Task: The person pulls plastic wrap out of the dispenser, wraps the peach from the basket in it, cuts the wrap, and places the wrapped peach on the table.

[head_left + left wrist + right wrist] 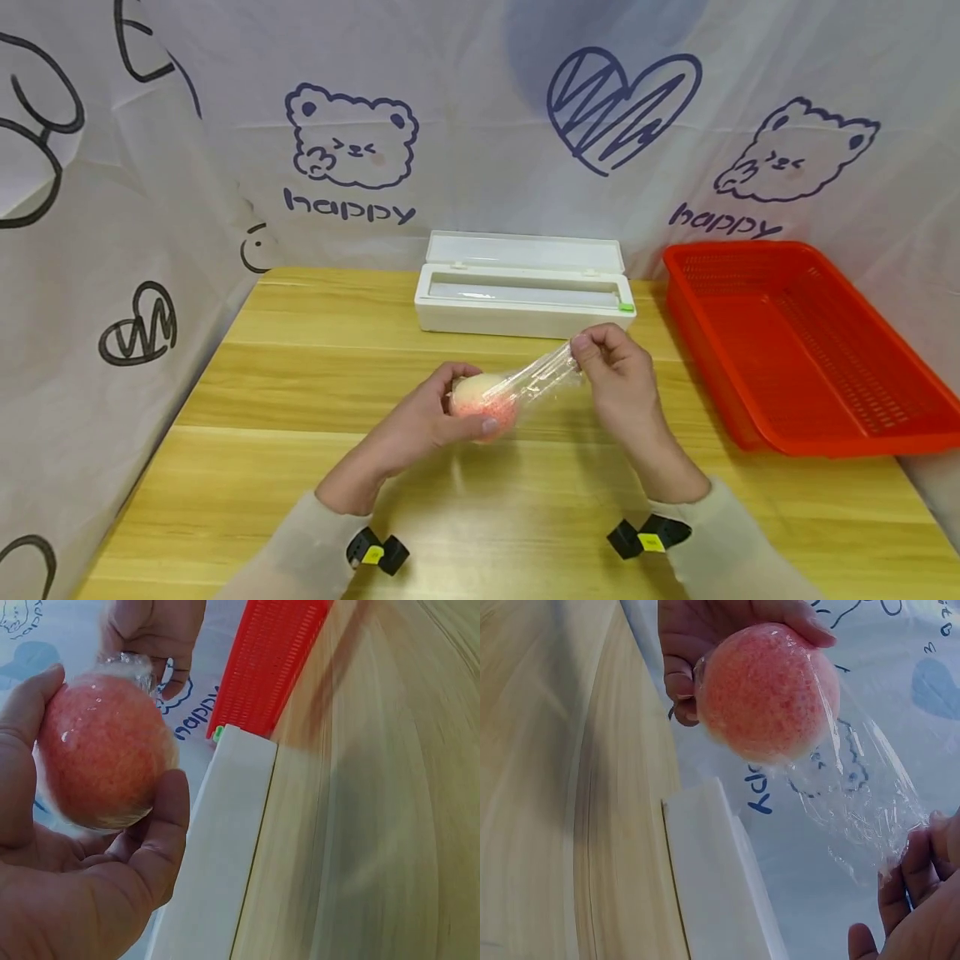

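Observation:
My left hand (420, 429) holds a round pink-and-cream peach (483, 404), its thumb and fingers curled round the sides. Clear cling film (855, 795) covers the peach, with a loose end drawn out to the right. That end is pinched between the thumb and fingers of my right hand (622, 375), higher and to the right of the fruit. In the left wrist view the peach (105, 750) shows its speckled pink side, and the film is bunched at its top. Both hands are above the table, in front of the white box.
A long white cling film box (525, 320) stands at the table's back, lid raised, with a roll inside and a green piece at its right end. To the right is a red plastic basket (720, 392). A white printed cloth (480, 150) hangs behind the wooden table (300, 375).

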